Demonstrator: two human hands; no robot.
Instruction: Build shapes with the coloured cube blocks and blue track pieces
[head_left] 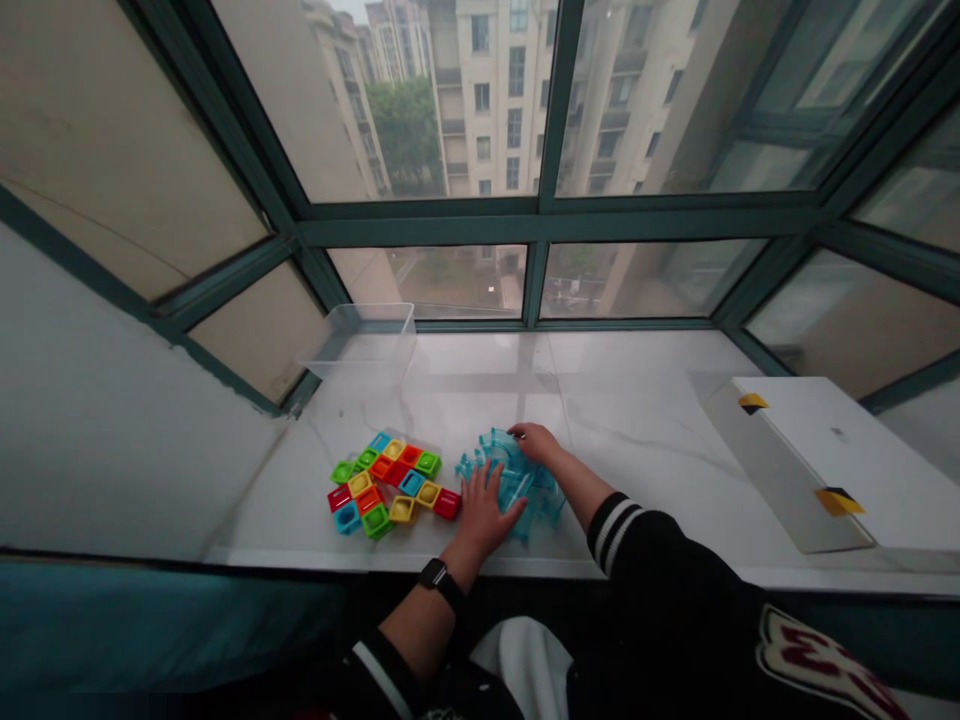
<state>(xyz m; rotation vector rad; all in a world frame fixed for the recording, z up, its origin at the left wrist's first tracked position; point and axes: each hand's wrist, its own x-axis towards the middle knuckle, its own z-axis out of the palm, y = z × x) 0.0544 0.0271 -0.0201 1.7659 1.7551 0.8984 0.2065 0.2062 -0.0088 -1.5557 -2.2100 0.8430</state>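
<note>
A heap of see-through blue plastic pieces [525, 485] lies on the white sill in front of me. My left hand [484, 512] rests on the heap's left side, fingers spread apart. At the far edge of the heap, my right hand [535, 442] has its fingers curled together at the tips; what they pinch is too small to make out. Just left of my left hand sits a group of square plastic blocks [392, 468] in red, yellow, green, blue and orange. The nearest red block [448, 504] is close beside that hand.
A clear plastic box [367, 340] stands at the back left by the window. On the right is a large white box [847, 455] with yellow-and-black tabs. Green window frames [540, 220] border the white sill [637, 400] behind and at the sides.
</note>
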